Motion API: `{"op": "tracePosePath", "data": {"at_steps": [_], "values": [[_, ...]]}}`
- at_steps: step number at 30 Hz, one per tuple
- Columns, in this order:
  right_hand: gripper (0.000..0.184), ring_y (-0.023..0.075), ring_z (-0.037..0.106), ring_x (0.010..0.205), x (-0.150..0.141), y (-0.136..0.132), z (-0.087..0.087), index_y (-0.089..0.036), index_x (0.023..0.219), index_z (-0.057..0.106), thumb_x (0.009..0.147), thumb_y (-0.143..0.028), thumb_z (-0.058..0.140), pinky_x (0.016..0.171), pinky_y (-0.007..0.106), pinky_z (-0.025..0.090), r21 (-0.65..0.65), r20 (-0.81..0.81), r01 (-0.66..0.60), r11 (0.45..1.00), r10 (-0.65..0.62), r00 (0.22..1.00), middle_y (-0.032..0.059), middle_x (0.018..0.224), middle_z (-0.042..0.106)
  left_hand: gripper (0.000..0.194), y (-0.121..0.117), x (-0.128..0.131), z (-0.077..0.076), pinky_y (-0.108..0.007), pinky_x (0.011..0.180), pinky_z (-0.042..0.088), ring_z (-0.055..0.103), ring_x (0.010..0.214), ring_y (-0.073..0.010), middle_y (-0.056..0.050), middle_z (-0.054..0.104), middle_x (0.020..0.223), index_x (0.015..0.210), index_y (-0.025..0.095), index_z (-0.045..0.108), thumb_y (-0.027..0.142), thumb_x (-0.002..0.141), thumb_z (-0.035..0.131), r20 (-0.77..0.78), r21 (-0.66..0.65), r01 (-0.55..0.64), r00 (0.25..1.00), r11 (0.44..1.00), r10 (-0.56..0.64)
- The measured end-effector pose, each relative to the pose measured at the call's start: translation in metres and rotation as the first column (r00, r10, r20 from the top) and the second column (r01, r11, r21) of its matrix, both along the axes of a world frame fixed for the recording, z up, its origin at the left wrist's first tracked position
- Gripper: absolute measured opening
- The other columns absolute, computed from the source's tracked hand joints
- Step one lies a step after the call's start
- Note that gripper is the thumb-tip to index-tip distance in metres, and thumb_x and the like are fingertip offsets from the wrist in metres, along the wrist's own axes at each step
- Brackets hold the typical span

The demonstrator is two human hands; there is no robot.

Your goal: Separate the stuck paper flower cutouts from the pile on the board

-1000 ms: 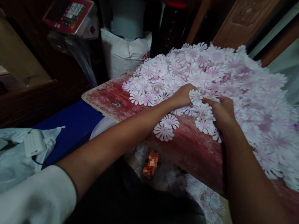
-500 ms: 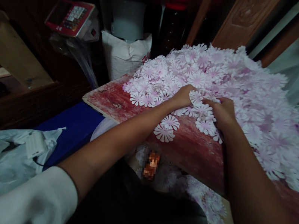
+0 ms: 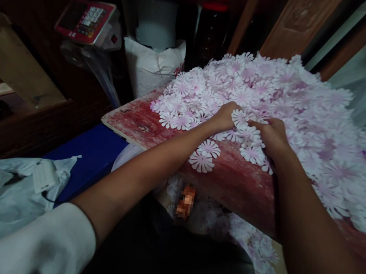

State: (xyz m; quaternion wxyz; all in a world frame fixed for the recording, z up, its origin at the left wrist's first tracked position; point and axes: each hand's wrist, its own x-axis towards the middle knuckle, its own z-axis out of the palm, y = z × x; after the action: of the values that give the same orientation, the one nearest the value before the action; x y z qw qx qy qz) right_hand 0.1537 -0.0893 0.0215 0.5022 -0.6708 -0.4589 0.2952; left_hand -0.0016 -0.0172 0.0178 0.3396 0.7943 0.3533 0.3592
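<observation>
"Hands?"

"Left hand [image 3: 226, 116] and right hand [image 3: 276, 138] nearly met at the near side of the flower cutouts [image 3: 281, 87], heaped on the red board [image 3: 130, 121]. Fingertips were partly hidden; I could not tell either grip."

"Room?"

"Bare wood showed at the left corner; two loose flowers [image 3: 201, 162] lay by the near edge."

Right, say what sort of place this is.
Probably a small workroom, perhaps domestic: a heap of flower shapes on a red board, a device with keys, a white sack.
</observation>
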Motion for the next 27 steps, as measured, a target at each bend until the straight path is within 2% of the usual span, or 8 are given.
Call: {"op": "tracePosePath", "data": {"at_steps": [5,10,15,19,23,27], "values": [[0.040,0.0159,0.052,0.062,0.0040,0.0033,-0.0044,-0.021,0.070,0.063,0.072,-0.043,0.097,0.059,0.033,0.042,0.000,-0.014,-0.040,0.999,0.040,0.999,0.0022,0.069,0.061,0.044,-0.0004,0.0004,-0.0004,-0.035,0.082,0.039,0.045,0.079,-0.0157,0.001,0.042,0.061,0.050,0.020,0.039,0.017,0.075,0.076,0.002,0.026,0.007,1.000,1.000,-0.007],[0.041,0.0154,0.053,0.063,0.0074,0.0066,-0.0070,-0.020,0.072,0.066,0.069,-0.045,0.098,0.057,0.031,0.038,0.020,-0.014,-0.054,0.998,0.054,0.998,0.0022,0.069,0.064,0.047,0.0009,0.0006,-0.0015,-0.035,0.080,0.038,0.043,0.077,-0.0153,0.000,0.041,0.059,0.050,0.021,0.040,0.027,0.075,0.078,-0.003,0.056,0.022,1.000,0.998,-0.022],[0.038,0.0153,0.054,0.063,0.0073,0.0071,-0.0069,-0.019,0.072,0.067,0.070,-0.043,0.098,0.057,0.031,0.039,0.013,-0.012,-0.056,0.998,0.056,0.998,0.0019,0.069,0.064,0.046,0.0023,0.0013,-0.0036,-0.034,0.080,0.039,0.045,0.077,-0.0154,0.000,0.044,0.061,0.052,0.020,0.043,0.027,0.076,0.082,0.010,0.063,0.009,1.000,0.998,-0.010],[0.035,0.0153,0.054,0.064,0.0043,0.0057,-0.0052,-0.020,0.073,0.067,0.074,-0.041,0.095,0.060,0.031,0.041,0.004,0.000,-0.049,0.999,0.049,0.999,0.0014,0.069,0.063,0.047,0.0016,0.0007,-0.0045,-0.035,0.080,0.040,0.046,0.078,-0.0162,0.000,0.042,0.060,0.052,0.020,0.042,0.026,0.078,0.081,0.009,0.061,0.021,1.000,0.998,-0.022],[0.035,0.0173,0.056,0.067,0.0018,0.0039,-0.0029,-0.020,0.072,0.066,0.074,-0.041,0.094,0.063,0.033,0.043,-0.007,0.013,-0.045,0.999,0.045,0.999,0.0024,0.072,0.065,0.046,0.0034,0.0009,-0.0061,-0.034,0.081,0.041,0.047,0.079,-0.0168,0.000,0.047,0.063,0.054,0.021,0.042,0.030,0.079,0.079,0.009,0.076,0.027,1.000,0.997,-0.028],[0.037,0.0194,0.056,0.068,0.0028,0.0044,-0.0043,-0.021,0.070,0.066,0.071,-0.045,0.095,0.063,0.034,0.042,0.000,0.019,-0.037,0.999,0.037,0.999,0.0041,0.072,0.066,0.047,0.0073,0.0023,-0.0084,-0.034,0.080,0.041,0.048,0.080,-0.0171,-0.001,0.044,0.063,0.054,0.021,0.041,0.037,0.081,0.077,-0.016,0.103,0.025,1.000,0.994,-0.024]]}}
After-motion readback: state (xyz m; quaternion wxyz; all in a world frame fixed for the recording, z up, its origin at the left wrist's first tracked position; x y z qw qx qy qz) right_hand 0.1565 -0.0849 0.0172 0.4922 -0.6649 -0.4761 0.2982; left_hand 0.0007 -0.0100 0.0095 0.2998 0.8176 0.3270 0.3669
